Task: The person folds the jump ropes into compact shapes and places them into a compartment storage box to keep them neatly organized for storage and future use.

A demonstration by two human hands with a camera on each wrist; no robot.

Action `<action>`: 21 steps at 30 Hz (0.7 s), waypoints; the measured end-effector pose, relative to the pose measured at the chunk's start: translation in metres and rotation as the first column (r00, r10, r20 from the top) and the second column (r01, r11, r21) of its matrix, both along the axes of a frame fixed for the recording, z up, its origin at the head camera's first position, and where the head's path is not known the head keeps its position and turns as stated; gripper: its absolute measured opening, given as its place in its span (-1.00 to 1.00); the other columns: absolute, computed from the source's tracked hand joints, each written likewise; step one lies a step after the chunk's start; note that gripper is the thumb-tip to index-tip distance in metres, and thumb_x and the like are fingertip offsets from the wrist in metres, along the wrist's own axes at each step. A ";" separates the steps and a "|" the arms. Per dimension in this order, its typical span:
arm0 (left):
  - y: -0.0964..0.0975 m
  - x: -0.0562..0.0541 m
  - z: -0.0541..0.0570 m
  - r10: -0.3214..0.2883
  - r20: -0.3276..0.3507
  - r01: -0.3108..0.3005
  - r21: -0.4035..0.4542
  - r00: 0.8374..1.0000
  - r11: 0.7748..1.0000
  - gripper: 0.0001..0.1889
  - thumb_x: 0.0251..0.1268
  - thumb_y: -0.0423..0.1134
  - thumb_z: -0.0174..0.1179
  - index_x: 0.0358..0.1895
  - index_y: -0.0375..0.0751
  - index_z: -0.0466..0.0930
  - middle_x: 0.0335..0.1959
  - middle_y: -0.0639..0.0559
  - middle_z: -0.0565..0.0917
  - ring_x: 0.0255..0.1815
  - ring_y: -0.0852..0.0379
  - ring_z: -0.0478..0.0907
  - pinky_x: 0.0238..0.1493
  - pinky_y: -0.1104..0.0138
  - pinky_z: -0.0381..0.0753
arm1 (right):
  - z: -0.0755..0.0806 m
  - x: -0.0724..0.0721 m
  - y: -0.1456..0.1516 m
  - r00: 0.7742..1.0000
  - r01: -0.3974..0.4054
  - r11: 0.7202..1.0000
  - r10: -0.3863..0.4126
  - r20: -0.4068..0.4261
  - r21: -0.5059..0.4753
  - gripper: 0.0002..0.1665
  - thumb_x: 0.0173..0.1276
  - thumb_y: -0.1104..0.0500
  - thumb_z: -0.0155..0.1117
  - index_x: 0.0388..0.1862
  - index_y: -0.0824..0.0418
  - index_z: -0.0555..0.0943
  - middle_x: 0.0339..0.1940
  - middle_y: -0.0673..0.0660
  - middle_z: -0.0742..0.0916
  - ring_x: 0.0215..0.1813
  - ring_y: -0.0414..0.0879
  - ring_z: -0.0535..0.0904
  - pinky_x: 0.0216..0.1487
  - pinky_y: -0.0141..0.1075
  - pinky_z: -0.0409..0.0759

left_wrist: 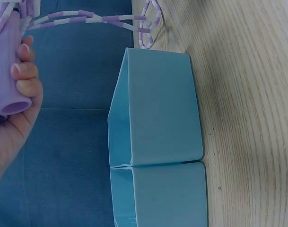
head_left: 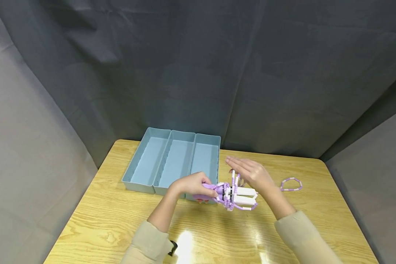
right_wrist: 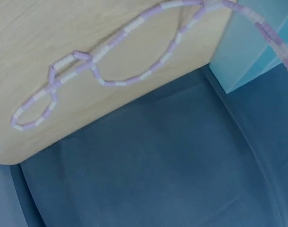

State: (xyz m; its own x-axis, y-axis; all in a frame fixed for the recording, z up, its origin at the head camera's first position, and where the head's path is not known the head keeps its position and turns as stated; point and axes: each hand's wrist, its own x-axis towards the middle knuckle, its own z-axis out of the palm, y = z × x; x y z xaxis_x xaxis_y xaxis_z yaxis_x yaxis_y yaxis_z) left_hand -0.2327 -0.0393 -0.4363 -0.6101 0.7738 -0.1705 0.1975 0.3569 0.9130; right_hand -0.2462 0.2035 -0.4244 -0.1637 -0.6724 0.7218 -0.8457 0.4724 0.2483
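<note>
Across the far side hangs a dark grey curtain (head_left: pixel 184 73) of matt, creased cloth, flanked by a pale left panel (head_left: pixel 29 146) and a grey right panel (head_left: pixel 379 179). Before it lies the tabletop (head_left: pixel 95 220), glossy yellowish wood with fine grain, rounded far corners and bright reflections toward its near edge.

Left of centre, reaching the far edge of the tabletop, three long, smooth, pale blue rectangular trays (head_left: pixel 175 165) stand side by side, thin-walled and open-topped.

Two beige sleeves (head_left: pixel 151 238) reach in from the near edge. Over the middle of the tabletop, by the near right corner of the tray group, the left hand (head_left: pixel 194 183) is curled firmly around the lilac handles (left_wrist: pixel 10 71) of a beaded jump rope (head_left: pixel 227 198); these are smooth tubes with hollow, round ends. White cylindrical parts (head_left: pixel 245 191) point toward the right edge. Lilac and white tubular beads wrap around the handles in tangled turns.

Above the strands, the right hand (head_left: pixel 252 174) has its fingers straight and close together; whether they touch the beads cannot be told.

Toward the right edge, a small beaded loop (head_left: pixel 289 190) lies on the wood, roughly polygonal; whether it joins the rope is unclear.
</note>
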 end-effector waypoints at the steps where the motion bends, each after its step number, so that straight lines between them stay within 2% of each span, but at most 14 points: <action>1: 0.000 0.000 0.000 -0.006 0.001 0.006 0.011 1.000 1.000 -0.69 0.11 -0.17 0.25 -0.64 -0.33 0.60 -0.67 -0.23 0.62 -0.79 0.13 0.41 -0.66 0.25 0.57 | -0.001 -0.001 -0.001 1.000 -0.001 1.000 0.001 -0.023 -0.008 -0.59 0.46 0.15 -0.16 -0.02 0.33 0.58 -0.07 0.13 0.69 -0.14 -0.07 0.65 -0.14 -0.25 0.60; 5: -0.001 -0.001 0.001 -0.033 -0.009 0.033 0.051 0.999 0.998 -0.72 0.14 -0.20 0.23 -0.61 -0.34 0.62 -0.62 -0.34 0.61 -0.78 0.10 0.45 -0.66 0.21 0.57 | -0.007 -0.004 -0.004 0.991 -0.016 0.999 0.010 -0.133 -0.046 -0.64 0.40 0.16 -0.05 -0.08 0.38 0.60 -0.08 0.19 0.69 -0.14 -0.01 0.65 -0.14 -0.22 0.61; 8: -0.001 -0.002 -0.001 -0.040 -0.018 0.041 0.072 0.999 0.997 -0.72 0.15 -0.22 0.22 -0.62 -0.34 0.61 -0.62 -0.36 0.60 -0.77 0.09 0.46 -0.64 0.13 0.57 | -0.013 -0.004 -0.007 0.988 -0.030 0.997 0.018 -0.155 -0.075 -0.66 0.39 0.18 -0.01 -0.10 0.41 0.59 -0.08 0.22 0.68 -0.13 0.03 0.65 -0.12 -0.18 0.60; 11: -0.002 -0.003 -0.002 -0.036 -0.009 0.036 0.093 0.999 0.995 -0.72 0.16 -0.23 0.21 -0.61 -0.37 0.60 -0.64 -0.33 0.60 -0.77 0.05 0.47 -0.63 0.13 0.58 | -0.019 -0.002 -0.009 0.996 -0.022 0.995 0.013 -0.090 -0.101 -0.65 0.40 0.17 -0.02 -0.08 0.41 0.58 -0.06 0.23 0.68 -0.10 0.06 0.63 -0.10 -0.15 0.58; 14: -0.003 -0.005 -0.004 -0.025 0.010 0.023 0.126 1.000 0.992 -0.74 0.16 -0.25 0.21 -0.58 -0.38 0.61 -0.67 -0.21 0.61 -0.74 -0.11 0.48 -0.65 0.25 0.57 | -0.023 0.003 -0.011 1.000 0.009 0.993 -0.009 -0.001 -0.121 -0.60 0.43 0.13 -0.07 -0.04 0.41 0.57 -0.05 0.23 0.67 -0.08 0.07 0.62 -0.12 -0.12 0.58; 16: -0.003 -0.002 0.002 -0.013 0.021 0.010 0.145 1.000 0.989 -0.75 0.18 -0.29 0.19 -0.57 -0.41 0.60 -0.66 -0.25 0.61 -0.68 -0.29 0.48 -0.66 0.27 0.55 | -0.025 0.009 -0.012 0.995 0.052 0.993 -0.043 0.089 -0.108 -0.53 0.47 0.06 -0.16 0.11 0.32 0.50 -0.02 0.23 0.66 -0.05 0.08 0.61 -0.11 -0.10 0.58; 17: -0.004 -0.001 0.006 -0.006 0.022 0.003 0.153 1.000 0.988 -0.76 0.18 -0.30 0.18 -0.56 -0.41 0.60 -0.65 -0.26 0.61 -0.64 -0.35 0.48 -0.67 0.28 0.54 | -0.024 0.012 -0.014 0.988 0.080 0.993 -0.066 0.141 -0.092 -0.53 0.46 0.06 -0.17 0.12 0.34 0.49 -0.02 0.25 0.65 -0.06 0.10 0.61 -0.12 -0.09 0.58; 18: -0.004 0.001 0.009 0.001 0.025 -0.005 0.163 1.000 0.987 -0.76 0.19 -0.31 0.17 -0.56 -0.43 0.59 -0.64 -0.29 0.61 -0.63 -0.37 0.47 -0.66 0.24 0.55 | -0.021 0.016 -0.015 0.966 0.110 0.992 -0.092 0.241 -0.062 -0.51 0.44 0.05 -0.14 0.15 0.34 0.45 0.00 0.27 0.64 -0.03 0.12 0.59 -0.10 -0.07 0.57; 19: -0.004 0.003 0.013 0.009 0.024 -0.013 0.171 1.000 0.985 -0.76 0.19 -0.33 0.17 -0.56 -0.44 0.59 -0.63 -0.32 0.60 -0.64 -0.35 0.48 -0.65 0.21 0.56 | -0.017 0.021 -0.018 0.932 0.139 0.990 -0.120 0.343 -0.031 -0.50 0.41 0.06 -0.10 0.17 0.36 0.42 0.02 0.29 0.62 0.01 0.15 0.57 -0.06 -0.05 0.55; 20: -0.005 0.004 0.016 0.016 0.022 -0.019 0.176 1.000 0.984 -0.76 0.19 -0.33 0.16 -0.56 -0.47 0.58 -0.62 -0.36 0.60 -0.65 -0.34 0.48 -0.65 0.20 0.56 | -0.015 0.024 -0.021 0.889 0.165 0.986 -0.147 0.435 -0.005 -0.48 0.37 0.09 -0.05 0.19 0.39 0.39 0.04 0.32 0.60 0.03 0.18 0.54 -0.02 -0.03 0.53; 21: -0.005 0.006 0.020 0.022 0.017 -0.025 0.181 1.000 0.983 -0.75 0.19 -0.34 0.15 -0.56 -0.49 0.57 -0.60 -0.42 0.58 -0.66 -0.30 0.49 -0.65 0.19 0.55 | -0.011 0.028 -0.024 0.829 0.194 0.981 -0.179 0.529 0.027 -0.45 0.32 0.11 0.02 0.21 0.40 0.36 0.05 0.34 0.59 0.06 0.20 0.52 0.02 -0.02 0.50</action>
